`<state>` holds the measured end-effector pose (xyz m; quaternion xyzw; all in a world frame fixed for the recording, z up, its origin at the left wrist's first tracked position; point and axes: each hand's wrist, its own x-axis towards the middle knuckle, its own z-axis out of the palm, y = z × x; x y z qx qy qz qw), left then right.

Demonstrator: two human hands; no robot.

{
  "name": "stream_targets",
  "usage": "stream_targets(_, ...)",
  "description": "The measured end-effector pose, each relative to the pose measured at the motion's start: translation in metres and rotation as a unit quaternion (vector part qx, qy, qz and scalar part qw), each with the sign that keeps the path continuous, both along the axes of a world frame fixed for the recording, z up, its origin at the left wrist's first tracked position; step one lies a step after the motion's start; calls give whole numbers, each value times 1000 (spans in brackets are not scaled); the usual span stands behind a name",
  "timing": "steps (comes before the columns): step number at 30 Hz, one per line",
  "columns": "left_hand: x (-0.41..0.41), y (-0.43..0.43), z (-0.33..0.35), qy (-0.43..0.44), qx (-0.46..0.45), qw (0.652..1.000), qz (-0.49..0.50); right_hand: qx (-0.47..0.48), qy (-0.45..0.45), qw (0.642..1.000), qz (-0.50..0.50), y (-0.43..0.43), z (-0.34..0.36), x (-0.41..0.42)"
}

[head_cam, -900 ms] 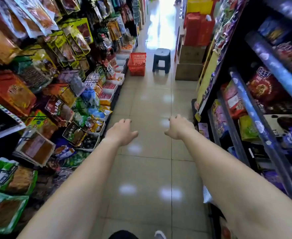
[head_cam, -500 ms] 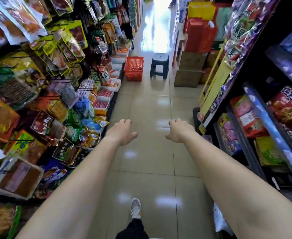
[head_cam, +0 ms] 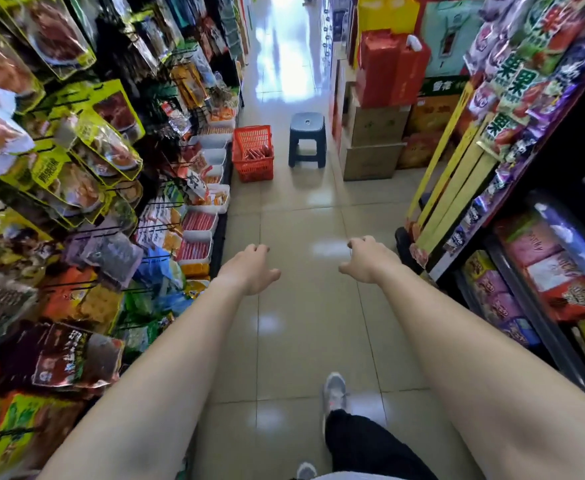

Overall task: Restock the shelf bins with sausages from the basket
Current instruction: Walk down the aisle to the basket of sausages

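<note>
An orange-red plastic basket (head_cam: 252, 140) stands on the aisle floor ahead, by the left shelf, with red sausage packs (head_cam: 258, 154) inside. White shelf bins (head_cam: 197, 233) along the left shelf's lower edge hold red sausages (head_cam: 198, 221). My left hand (head_cam: 252, 268) and my right hand (head_cam: 367, 259) stretch out over the floor, well short of the basket. Both hang with loosely curled fingers and hold nothing.
A dark plastic stool (head_cam: 307, 139) stands right of the basket. Cardboard boxes (head_cam: 370, 147) with red cartons are stacked behind it on the right. Hanging snack bags (head_cam: 104, 157) crowd the left shelf; a dark rack of packets (head_cam: 540, 278) lines the right. Tiled aisle floor (head_cam: 305, 327) runs between.
I have walked forward along the aisle; the basket and stool are nearer. A foot now shows stepping ahead. Both hands stay empty and outstretched.
</note>
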<state>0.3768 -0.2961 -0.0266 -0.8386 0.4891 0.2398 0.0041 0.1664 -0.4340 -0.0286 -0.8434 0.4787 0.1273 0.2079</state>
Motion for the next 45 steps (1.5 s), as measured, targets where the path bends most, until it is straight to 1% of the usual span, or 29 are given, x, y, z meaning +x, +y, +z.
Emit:
stream_targets(6,62,-126,-8,-13,5,1000,-6,-1,11,1000,-13,-126,-15,52)
stream_targets(12,125,-233,4,-5,11,1000,19,-3,27,1000,-3,-246,-5,110)
stream_targets(16,169,-290,7,-1,14,999,30,-8,44,999,13,-310,0,158)
stream_targets(22,252,-384,-12,14,5,998,54,-17,59,997,46,-404,-12,241)
stream_targets(28,344,-494,-28,28,-7,998,50,-29,83,995,43,-514,-16,326)
stream_targets(32,401,-573,-20,29,2,999,30,-32,72,997,25,-585,-6,383)
stream_targets(35,439,-633,-15,31,-7,999,23,-31,56,998,24,-634,-2,420)
stream_targets(40,490,-739,-19,20,-9,1000,3,-23,54,998,27,-726,-14,472)
stream_targets(45,542,-848,-34,14,-2,1000,1,-10,65,998,24,-843,-33,526)
